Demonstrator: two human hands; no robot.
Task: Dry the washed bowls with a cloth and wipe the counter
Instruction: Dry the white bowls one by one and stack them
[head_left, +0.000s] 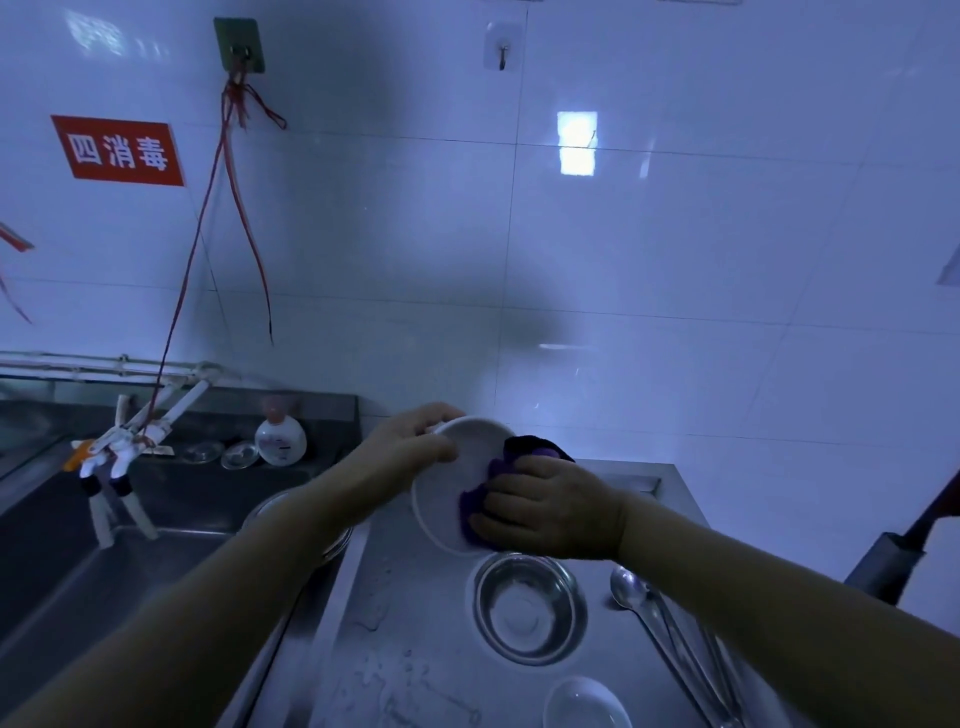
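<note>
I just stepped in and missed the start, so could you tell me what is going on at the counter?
A person is drying a white bowl: the left hand grips its rim while the right hand presses a purple cloth into it. A steel bowl, a small white bowl and spoons wait on the wet counter.

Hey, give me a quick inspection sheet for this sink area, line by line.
Surface: steel counter, water droplets on it.
Job's things: white bowl held tilted above the counter; purple cloth pressed on it; steel bowl and glass bowl on the counter.
Clutter: spoon, lotion bottle, two small glass dishes.
Hands: left hand grips the white bowl's rim; right hand grips the cloth.
Cables: red cords hanging from a wall hook.
Surroundings: tiled wall, red sign, sink.
</note>
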